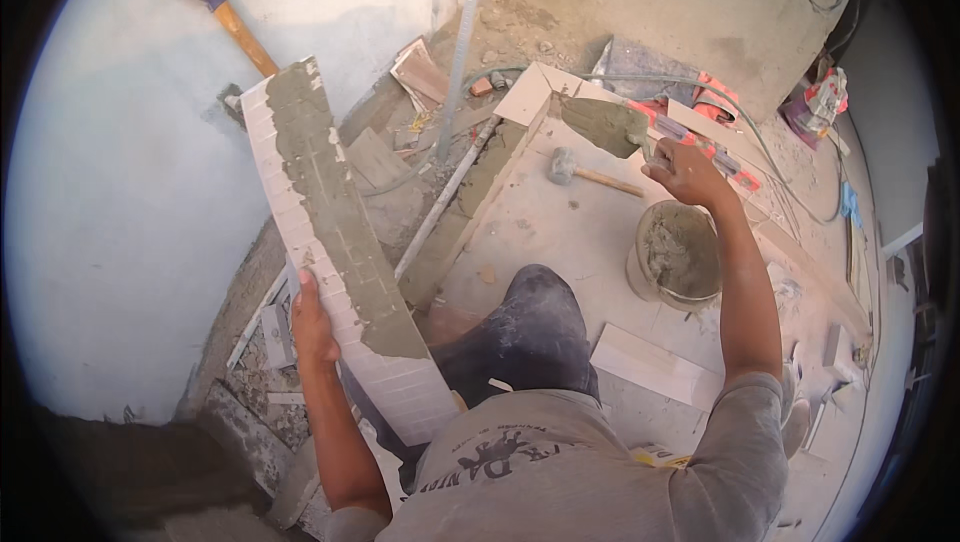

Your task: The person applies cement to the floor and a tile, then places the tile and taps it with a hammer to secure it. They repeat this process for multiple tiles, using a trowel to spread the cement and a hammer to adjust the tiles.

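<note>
My left hand (313,322) grips the long edge of a narrow tile strip (410,402), which is tilted up with its far end toward the wall. Grey mortar (330,202) covers much of its ridged face, leaving the near end and the left edge bare. Out to the right, my right hand (690,174) is closed around the handle of a trowel (605,127); its blade carries grey mortar. Below that hand stands a bucket (640,267) with mortar inside. A mallet (590,174) with a wooden handle lies on the floor beside the bucket.
Ahead, a corner of laid tiles (525,94) meets a mortar bed (470,192). A shovel (240,32) leans by the pale wall (120,242). A green hose (700,80) crosses the far side. A loose tile strip (655,367) lies right of my knee; rubble (260,342) lies left.
</note>
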Demonstrator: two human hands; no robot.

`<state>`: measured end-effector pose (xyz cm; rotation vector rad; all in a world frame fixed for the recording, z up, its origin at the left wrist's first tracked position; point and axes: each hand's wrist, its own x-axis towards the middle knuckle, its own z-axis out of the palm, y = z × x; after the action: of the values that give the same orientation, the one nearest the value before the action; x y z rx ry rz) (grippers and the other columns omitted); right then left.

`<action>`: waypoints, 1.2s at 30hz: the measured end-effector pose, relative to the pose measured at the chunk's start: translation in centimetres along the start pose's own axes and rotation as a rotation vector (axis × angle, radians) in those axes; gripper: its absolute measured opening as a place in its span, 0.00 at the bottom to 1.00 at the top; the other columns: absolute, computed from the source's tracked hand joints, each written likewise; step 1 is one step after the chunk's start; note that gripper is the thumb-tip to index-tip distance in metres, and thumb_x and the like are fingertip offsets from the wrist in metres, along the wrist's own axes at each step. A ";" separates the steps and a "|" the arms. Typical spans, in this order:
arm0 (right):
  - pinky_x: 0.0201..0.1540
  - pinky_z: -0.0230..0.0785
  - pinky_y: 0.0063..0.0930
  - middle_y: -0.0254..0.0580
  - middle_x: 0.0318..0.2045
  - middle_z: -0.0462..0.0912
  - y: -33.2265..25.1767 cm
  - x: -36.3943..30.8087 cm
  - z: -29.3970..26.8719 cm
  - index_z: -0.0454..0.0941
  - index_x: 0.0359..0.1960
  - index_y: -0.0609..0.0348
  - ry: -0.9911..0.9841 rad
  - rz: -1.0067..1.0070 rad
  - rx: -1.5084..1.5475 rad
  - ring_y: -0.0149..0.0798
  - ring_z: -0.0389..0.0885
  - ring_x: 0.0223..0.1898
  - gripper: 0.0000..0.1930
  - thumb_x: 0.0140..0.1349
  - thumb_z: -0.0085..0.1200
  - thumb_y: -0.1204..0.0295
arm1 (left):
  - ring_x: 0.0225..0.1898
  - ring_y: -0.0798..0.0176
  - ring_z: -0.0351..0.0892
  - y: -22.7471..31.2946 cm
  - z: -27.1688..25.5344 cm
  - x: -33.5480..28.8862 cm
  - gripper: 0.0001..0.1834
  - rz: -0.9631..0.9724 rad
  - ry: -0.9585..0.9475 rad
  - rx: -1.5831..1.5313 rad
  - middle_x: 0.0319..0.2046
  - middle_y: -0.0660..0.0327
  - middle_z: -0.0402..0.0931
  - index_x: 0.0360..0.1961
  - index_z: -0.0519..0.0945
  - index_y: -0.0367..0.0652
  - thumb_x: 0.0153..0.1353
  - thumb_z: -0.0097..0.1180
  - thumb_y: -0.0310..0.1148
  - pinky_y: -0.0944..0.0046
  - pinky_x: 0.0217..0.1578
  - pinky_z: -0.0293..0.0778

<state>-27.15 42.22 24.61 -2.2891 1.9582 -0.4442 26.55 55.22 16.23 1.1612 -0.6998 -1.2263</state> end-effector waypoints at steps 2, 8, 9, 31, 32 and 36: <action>0.49 0.74 0.49 0.49 0.37 0.86 6.5 -4.6 2.9 0.83 0.31 0.61 -0.021 0.142 -0.219 0.56 0.84 0.42 0.18 0.65 0.55 0.56 | 0.52 0.55 0.82 -0.2 -1.1 0.4 0.34 -0.031 0.088 0.002 0.56 0.52 0.78 0.65 0.70 0.37 0.74 0.44 0.57 0.55 0.53 0.79; 0.51 0.76 0.51 0.57 0.41 0.84 16.6 -13.3 10.3 0.85 0.40 0.59 -0.494 0.536 -0.382 0.57 0.83 0.46 0.12 0.62 0.54 0.66 | 0.61 0.53 0.74 -1.5 -2.2 2.1 0.36 -0.073 0.072 -0.051 0.64 0.55 0.71 0.70 0.64 0.39 0.74 0.45 0.57 0.53 0.61 0.71; 0.50 0.76 0.50 0.56 0.42 0.84 17.2 -14.2 11.9 0.85 0.40 0.58 -0.448 0.523 -0.398 0.57 0.84 0.46 0.11 0.62 0.53 0.67 | 0.62 0.53 0.73 -1.9 -2.3 2.3 0.37 -0.077 0.039 -0.057 0.65 0.55 0.70 0.71 0.63 0.39 0.74 0.45 0.57 0.53 0.62 0.70; 0.45 0.75 0.50 0.55 0.45 0.77 16.2 -17.6 16.6 0.75 0.52 0.61 0.146 0.620 -0.275 0.59 0.80 0.44 0.17 0.67 0.55 0.64 | 0.53 0.54 0.81 0.3 1.1 3.2 0.38 0.078 0.356 0.259 0.56 0.50 0.78 0.65 0.70 0.31 0.73 0.46 0.58 0.57 0.54 0.77; 0.44 0.75 0.50 0.55 0.44 0.76 15.3 -17.7 15.8 0.75 0.52 0.62 0.178 0.621 -0.259 0.59 0.80 0.44 0.17 0.67 0.55 0.64 | 0.52 0.55 0.81 0.5 1.6 3.6 0.37 0.118 0.310 0.184 0.56 0.50 0.78 0.65 0.70 0.32 0.73 0.45 0.58 0.57 0.54 0.77; 0.44 0.73 0.48 0.57 0.41 0.78 8.9 -16.6 11.7 0.75 0.54 0.65 0.247 0.301 -0.051 0.62 0.79 0.41 0.19 0.64 0.59 0.69 | 0.50 0.56 0.82 1.4 3.2 4.3 0.38 0.188 0.312 0.096 0.53 0.50 0.80 0.61 0.72 0.30 0.72 0.47 0.59 0.57 0.51 0.78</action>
<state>-34.56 55.63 8.53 -1.9957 2.4065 -0.6763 25.22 50.13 17.81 1.2998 -0.6198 -0.8380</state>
